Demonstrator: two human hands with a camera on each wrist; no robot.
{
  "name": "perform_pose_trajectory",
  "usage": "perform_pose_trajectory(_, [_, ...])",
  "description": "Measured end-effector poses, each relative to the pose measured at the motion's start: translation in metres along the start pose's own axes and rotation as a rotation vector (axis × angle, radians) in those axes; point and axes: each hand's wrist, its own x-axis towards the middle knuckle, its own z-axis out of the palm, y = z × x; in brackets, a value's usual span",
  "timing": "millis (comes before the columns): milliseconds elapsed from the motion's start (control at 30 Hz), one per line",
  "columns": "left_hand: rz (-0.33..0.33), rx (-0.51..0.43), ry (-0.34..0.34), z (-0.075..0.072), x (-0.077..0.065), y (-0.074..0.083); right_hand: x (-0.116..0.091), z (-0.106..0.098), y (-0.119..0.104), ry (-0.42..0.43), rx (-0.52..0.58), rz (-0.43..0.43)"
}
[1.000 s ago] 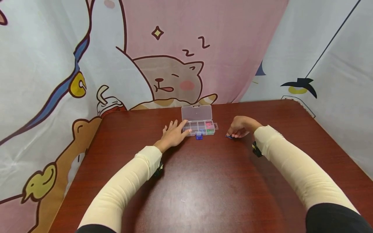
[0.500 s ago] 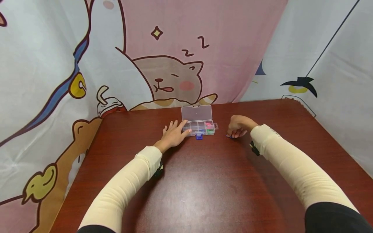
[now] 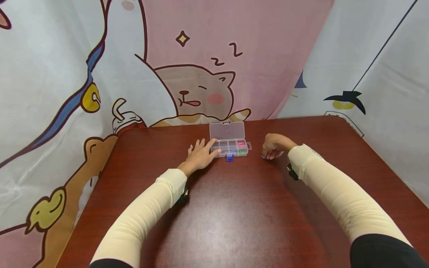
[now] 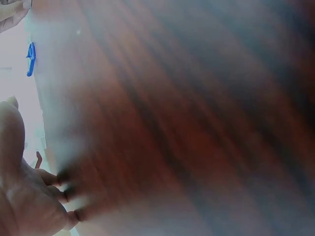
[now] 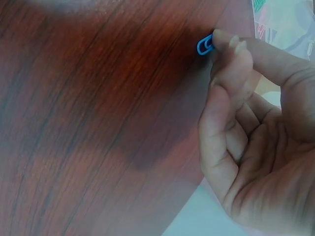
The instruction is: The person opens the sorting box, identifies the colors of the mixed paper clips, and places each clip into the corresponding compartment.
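Note:
A clear plastic compartment box (image 3: 223, 147) stands near the back of the table with its lid (image 3: 227, 130) raised. Pink, green and blue paper clips (image 3: 240, 143) lie in its right and front cells. My left hand (image 3: 199, 155) rests at the box's left end, fingers spread, thumb and index finger over its edge. To the right of the box, my right hand (image 3: 274, 146) is down at the table top. In the right wrist view its fingertips pinch a blue paper clip (image 5: 204, 45), one looped end showing and the other end hidden by the fingers.
The box's blue latch (image 3: 229, 158) sticks out at the front, and a clear hang tab (image 3: 249, 146) at its right side. Behind the brown wooden table (image 3: 228, 208) hangs a cartoon-printed curtain (image 3: 268, 56).
My right hand has shifted slightly, and less of the blue paper clip shows under its fingers in the head view. The left hand and the box stay put.

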Motion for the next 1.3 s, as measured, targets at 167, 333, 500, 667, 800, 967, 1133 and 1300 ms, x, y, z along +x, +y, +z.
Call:
perform_pose_trajectory(167, [-0.007, -0.012, 0.000, -0.001, -0.001, 0.000, 0.008, -0.001, 0.003, -0.086, 0.126, 0.020])
perform_pose_trajectory(333, [-0.006, -0.029, -0.005, -0.002, -0.001, 0.000, 0.012, -0.006, 0.001, -0.175, 0.317, 0.003])
perform_pose_trajectory(500, [-0.003, -0.037, -0.007, -0.003, 0.000, 0.000, 0.011, -0.008, -0.013, -0.195, 0.448, -0.071])
perform_pose_trajectory(667, [-0.003, -0.038, -0.005, -0.003, 0.000, 0.000, 0.010, -0.004, -0.029, -0.227, 0.513, -0.115])
perform_pose_trajectory(800, [-0.003, -0.043, 0.005, -0.002, 0.000, 0.000, 0.013, 0.000, -0.040, -0.237, 0.560, -0.156])
perform_pose_trajectory(967, [0.003, -0.053, 0.011, -0.001, 0.002, -0.001, 0.016, 0.003, -0.049, -0.179, 0.612, -0.218])
perform_pose_trajectory(1133, [0.001, -0.052, 0.011, 0.000, 0.002, -0.001, 0.017, 0.005, -0.052, -0.140, 0.616, -0.217])
perform_pose_trajectory(1300, [-0.002, -0.051, 0.020, -0.001, 0.001, -0.001, 0.016, 0.005, -0.049, -0.142, 0.603, -0.203])
